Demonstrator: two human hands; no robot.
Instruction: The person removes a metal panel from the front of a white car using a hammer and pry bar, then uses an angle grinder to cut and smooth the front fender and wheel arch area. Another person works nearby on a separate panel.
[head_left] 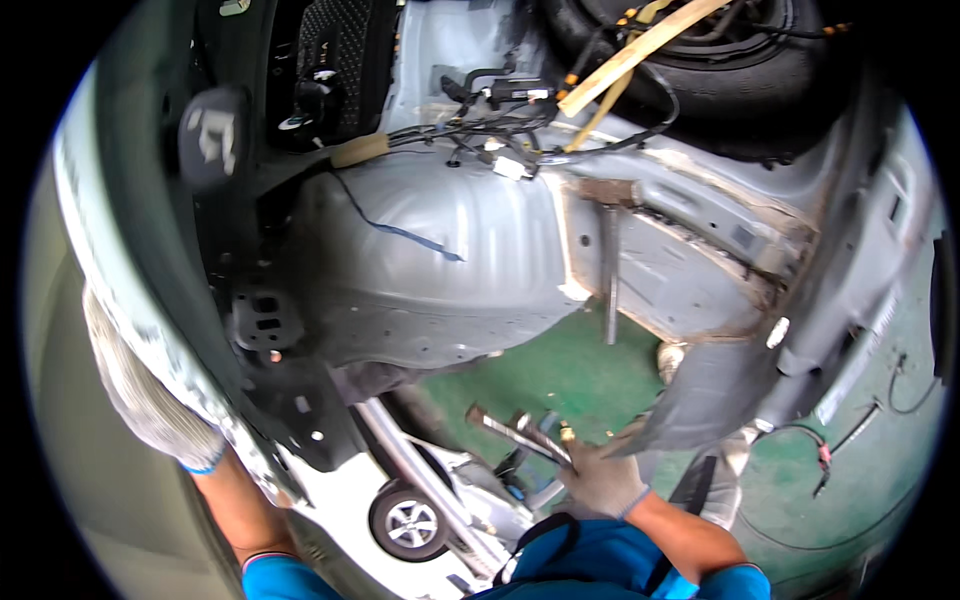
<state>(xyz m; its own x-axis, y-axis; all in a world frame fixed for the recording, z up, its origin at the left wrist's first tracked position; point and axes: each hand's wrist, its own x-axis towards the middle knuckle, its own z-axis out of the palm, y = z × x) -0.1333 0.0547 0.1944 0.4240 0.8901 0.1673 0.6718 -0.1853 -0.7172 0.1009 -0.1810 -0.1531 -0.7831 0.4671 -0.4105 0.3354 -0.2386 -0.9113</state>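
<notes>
- Tools, metal and long, sat clasped in the gloved right hand, apart from the bodywork, with green floor beyond. Exact tool types couldn't be told.
- Two in one fist looked awkward; a single tool per swing would likely have given better control.
- Gloved left hand lay unclenched, fingers extended along the outside of the pale painted panel. Light, flat contact seemed right there: good for feel and support, clear of the edge.
- Spare hammer rested by the grey wheel arch, handle out over the gap. Judged easy to knock; worth minding elbows.
- Loose wiring ran above the arch, near a wooden strip. Any strike probably needed to stay well off it.
</notes>
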